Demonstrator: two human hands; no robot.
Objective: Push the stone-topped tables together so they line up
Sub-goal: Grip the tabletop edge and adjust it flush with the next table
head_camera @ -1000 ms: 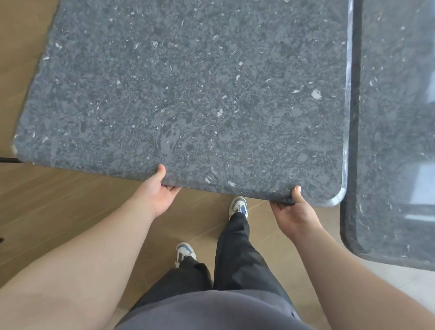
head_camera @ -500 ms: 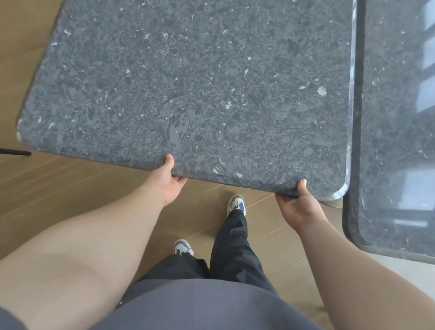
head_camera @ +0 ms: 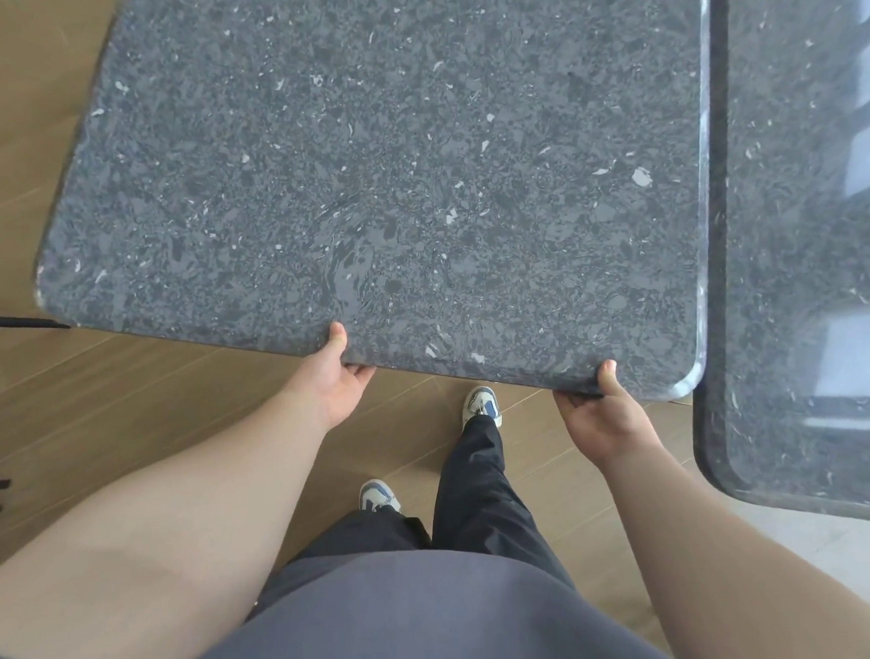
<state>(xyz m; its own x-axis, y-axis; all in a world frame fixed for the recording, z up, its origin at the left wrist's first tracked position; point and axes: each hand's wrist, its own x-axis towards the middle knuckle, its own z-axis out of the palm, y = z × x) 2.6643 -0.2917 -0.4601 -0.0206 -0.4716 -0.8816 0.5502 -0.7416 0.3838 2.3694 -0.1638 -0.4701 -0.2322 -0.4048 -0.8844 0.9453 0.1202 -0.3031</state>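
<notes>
Gripping the near edge of the left table (head_camera: 382, 171), both hands clamp the slab, thumbs on top and fingers curled beneath; the left hand (head_camera: 334, 379) sits near the middle of that edge, the right hand (head_camera: 602, 410) by the rounded near-right corner. Just beside it stands the right table (head_camera: 805, 303), their long sides parallel with a thin dark seam between (touching or not, I cannot tell); its near edge reaches closer to the person. Below lie wood floor (head_camera: 108, 409) and two shoes (head_camera: 481, 404).
</notes>
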